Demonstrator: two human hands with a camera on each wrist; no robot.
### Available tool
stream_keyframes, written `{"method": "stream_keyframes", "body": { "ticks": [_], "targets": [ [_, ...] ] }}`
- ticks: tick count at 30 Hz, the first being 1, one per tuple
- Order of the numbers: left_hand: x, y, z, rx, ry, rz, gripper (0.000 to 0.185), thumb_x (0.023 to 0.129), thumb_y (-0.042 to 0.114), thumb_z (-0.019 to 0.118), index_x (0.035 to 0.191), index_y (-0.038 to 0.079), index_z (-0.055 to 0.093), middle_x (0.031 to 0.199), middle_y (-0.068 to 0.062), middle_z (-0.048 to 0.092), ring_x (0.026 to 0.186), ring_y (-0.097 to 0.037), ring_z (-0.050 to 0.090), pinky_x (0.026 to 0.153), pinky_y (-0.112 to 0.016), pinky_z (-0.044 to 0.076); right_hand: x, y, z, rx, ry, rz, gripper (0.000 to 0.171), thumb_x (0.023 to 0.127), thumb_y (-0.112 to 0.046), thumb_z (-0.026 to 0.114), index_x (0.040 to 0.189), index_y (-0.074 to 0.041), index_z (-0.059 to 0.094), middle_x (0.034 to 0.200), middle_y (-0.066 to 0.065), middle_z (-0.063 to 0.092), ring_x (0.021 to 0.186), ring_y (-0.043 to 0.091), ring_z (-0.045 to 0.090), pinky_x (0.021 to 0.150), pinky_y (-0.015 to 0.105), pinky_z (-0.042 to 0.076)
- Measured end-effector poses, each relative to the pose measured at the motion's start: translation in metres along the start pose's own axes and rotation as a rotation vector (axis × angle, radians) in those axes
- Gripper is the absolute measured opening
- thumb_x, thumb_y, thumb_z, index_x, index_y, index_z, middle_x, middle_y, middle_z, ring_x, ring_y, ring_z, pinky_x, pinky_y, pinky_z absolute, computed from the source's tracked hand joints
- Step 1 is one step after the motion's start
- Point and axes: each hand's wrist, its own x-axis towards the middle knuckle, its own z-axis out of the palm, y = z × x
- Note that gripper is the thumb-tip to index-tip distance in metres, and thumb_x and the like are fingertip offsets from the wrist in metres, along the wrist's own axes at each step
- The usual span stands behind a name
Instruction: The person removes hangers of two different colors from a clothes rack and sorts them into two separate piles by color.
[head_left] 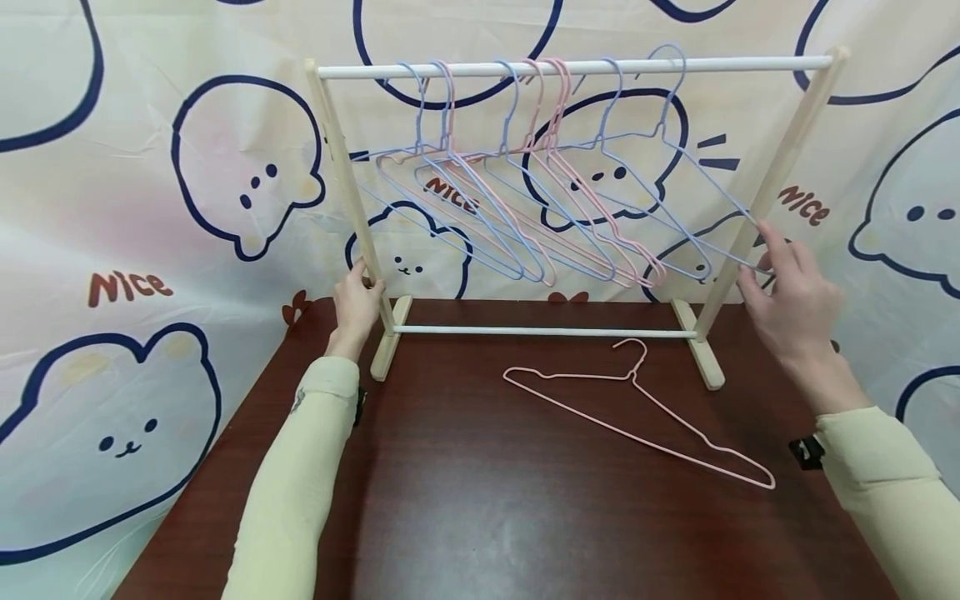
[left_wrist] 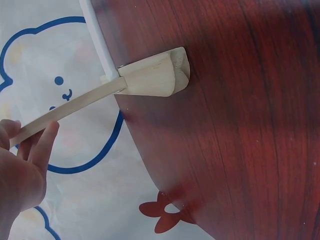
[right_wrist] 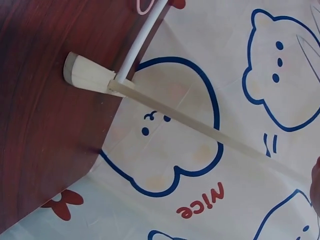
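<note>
A small wooden rack stands at the back of a dark red table, its feet near the far edge, before a cloth backdrop printed with cartoon bears and the word "Nice". The left hand grips the rack's left post low down, fingers curled round the wood just above the foot; the left wrist view shows the fingers wrapped on the slanted post. The right hand is raised beside the right post, its fingertips pinching the lower right corner of the outermost blue hanger, which hangs tilted from the white top rail. Six more hangers, blue and pink, hang on the same rail to its left, crowded together and slanting down to the right. One pink hanger lies flat on the table in front of the rack, near the white lower bar, hook toward the rack, touched by neither hand. Both arms wear pale yellow sleeves. In the right wrist view, only the right foot, the post and the backdrop are seen clearly
</note>
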Motion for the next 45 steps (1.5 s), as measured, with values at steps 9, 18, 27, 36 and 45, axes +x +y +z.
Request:
{"method": "stream_keyframes", "body": {
  "ticks": [9, 18, 27, 36, 45],
  "targets": [
    [-0.001, 0.001, 0.001, 0.001, 0.003, 0.002, 0.041, 0.100, 0.015, 0.057, 0.141, 0.016, 0.053, 0.102, -0.021, 0.070, 0.089, -0.036, 0.070, 0.070, -0.044, 0.054, -0.002, -0.013, -0.011, 0.060, 0.049, 0.072, 0.044, 0.089, -0.006, 0.067, 0.133, -0.002, 0.060, 0.088, 0.026, 0.061, 0.066, -0.011, 0.033, 0.067, 0.001, 0.017],
    [0.001, -0.002, 0.001, 0.014, 0.013, 0.016, 0.038, 0.100, 0.015, 0.056, 0.138, 0.015, 0.054, 0.100, -0.021, 0.069, 0.087, -0.037, 0.070, 0.069, -0.043, 0.054, -0.007, -0.021, -0.022, 0.131, 0.059, 0.118, 0.047, 0.087, -0.002, 0.069, 0.133, -0.003, 0.060, 0.090, 0.028, 0.061, 0.073, -0.023, 0.028, 0.072, -0.003, 0.024],
    [0.001, -0.002, 0.002, 0.006, 0.017, 0.026, 0.038, 0.100, 0.015, 0.057, 0.137, 0.013, 0.055, 0.101, -0.022, 0.069, 0.088, -0.037, 0.070, 0.070, -0.045, 0.055, -0.020, -0.034, -0.033, 0.200, 0.118, 0.154, 0.043, 0.086, -0.004, 0.067, 0.129, 0.000, 0.062, 0.087, 0.031, 0.060, 0.078, -0.024, 0.032, 0.074, -0.002, 0.028],
    [0.001, 0.001, 0.002, 0.005, 0.011, 0.005, 0.038, 0.099, 0.015, 0.059, 0.138, 0.014, 0.055, 0.106, -0.022, 0.070, 0.092, -0.039, 0.070, 0.075, -0.048, 0.057, -0.041, -0.037, -0.039, 0.241, 0.118, 0.153, 0.043, 0.086, -0.012, 0.067, 0.125, 0.004, 0.063, 0.082, 0.030, 0.058, 0.081, -0.023, 0.038, 0.075, -0.002, 0.029],
    [0.001, -0.001, 0.002, 0.004, 0.003, 0.003, 0.041, 0.100, 0.015, 0.058, 0.140, 0.015, 0.052, 0.107, -0.022, 0.069, 0.091, -0.038, 0.070, 0.074, -0.048, 0.056, -0.069, -0.028, -0.038, 0.228, -0.004, 0.105, 0.051, 0.082, -0.013, 0.070, 0.131, 0.000, 0.063, 0.080, 0.021, 0.061, 0.083, -0.021, 0.039, 0.075, -0.002, 0.029]
  ]
}}
